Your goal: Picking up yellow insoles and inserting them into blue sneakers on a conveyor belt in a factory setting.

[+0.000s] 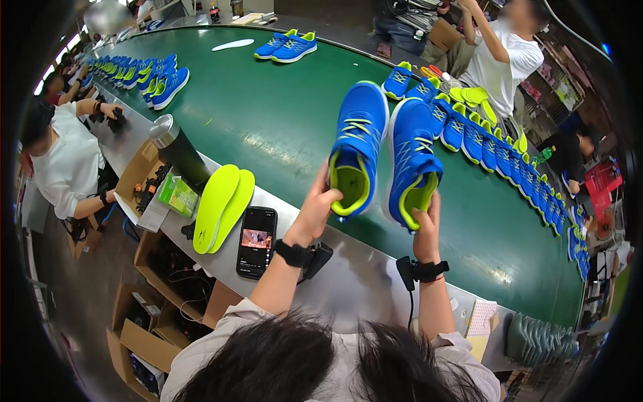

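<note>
Two blue sneakers with lime-green linings and laces are held up side by side over the near edge of the green conveyor belt point(288, 114), toes pointing away from me. My left hand point(313, 208) grips the left sneaker point(357, 147) by its heel collar, the thumb at the opening. The right sneaker point(412, 157) is held at its heel by my right hand point(426, 228), its thumb also at the opening. Black straps with small boxes sit on both wrists. Left of my left forearm, a pair of lime-green insoles point(224, 208) lies beside a phone point(256, 241) with a lit screen.
A long row of blue sneakers point(492, 149) lines the belt's right side; another group point(144, 74) stands far left. One pair point(287, 47) and a white insole point(232, 45) lie at the back. A dark flask point(179, 151) and cardboard boxes point(151, 335) are left. Co-workers sit on both sides.
</note>
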Available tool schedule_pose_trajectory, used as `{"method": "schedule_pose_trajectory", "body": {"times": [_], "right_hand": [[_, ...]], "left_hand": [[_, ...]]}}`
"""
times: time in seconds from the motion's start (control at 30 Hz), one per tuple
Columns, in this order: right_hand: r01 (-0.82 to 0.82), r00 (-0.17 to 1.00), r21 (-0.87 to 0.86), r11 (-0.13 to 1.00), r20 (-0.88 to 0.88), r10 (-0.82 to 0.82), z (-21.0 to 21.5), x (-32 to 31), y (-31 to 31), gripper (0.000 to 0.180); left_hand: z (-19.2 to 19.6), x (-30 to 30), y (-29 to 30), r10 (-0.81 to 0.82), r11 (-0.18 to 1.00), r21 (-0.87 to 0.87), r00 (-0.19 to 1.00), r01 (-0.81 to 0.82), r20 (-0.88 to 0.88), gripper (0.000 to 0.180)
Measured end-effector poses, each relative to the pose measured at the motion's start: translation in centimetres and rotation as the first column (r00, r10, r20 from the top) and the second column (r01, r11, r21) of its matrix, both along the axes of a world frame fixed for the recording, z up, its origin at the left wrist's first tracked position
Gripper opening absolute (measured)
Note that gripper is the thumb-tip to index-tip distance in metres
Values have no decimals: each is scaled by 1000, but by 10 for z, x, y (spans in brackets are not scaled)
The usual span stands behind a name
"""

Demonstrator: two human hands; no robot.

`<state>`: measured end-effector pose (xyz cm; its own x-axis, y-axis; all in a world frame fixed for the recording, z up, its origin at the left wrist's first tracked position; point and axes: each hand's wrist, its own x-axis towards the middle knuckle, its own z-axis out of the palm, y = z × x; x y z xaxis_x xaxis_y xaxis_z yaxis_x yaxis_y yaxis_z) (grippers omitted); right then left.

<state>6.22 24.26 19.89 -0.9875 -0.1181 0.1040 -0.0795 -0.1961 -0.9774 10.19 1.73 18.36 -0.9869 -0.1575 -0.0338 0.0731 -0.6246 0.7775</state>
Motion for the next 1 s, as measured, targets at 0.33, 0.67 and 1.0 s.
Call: {"method": "schedule_pose_trajectory", "body": {"times": [0.33,0.67,1.0], "right_hand": [[364,910,387,847,-342,-235,-5,10,-14,58],[-484,852,32,875,245,462,-7,-71,-140,61],[144,903,-94,985,420,-92,-94,-313,-113,72]], "left_hand": [[28,17,-12,447,364,-723,791,-587,-417,75],[26,-55,-69,754,615,-261,652,-744,-83,47],[-95,-35,101,-11,999,-43,970,22,241,9]]}}
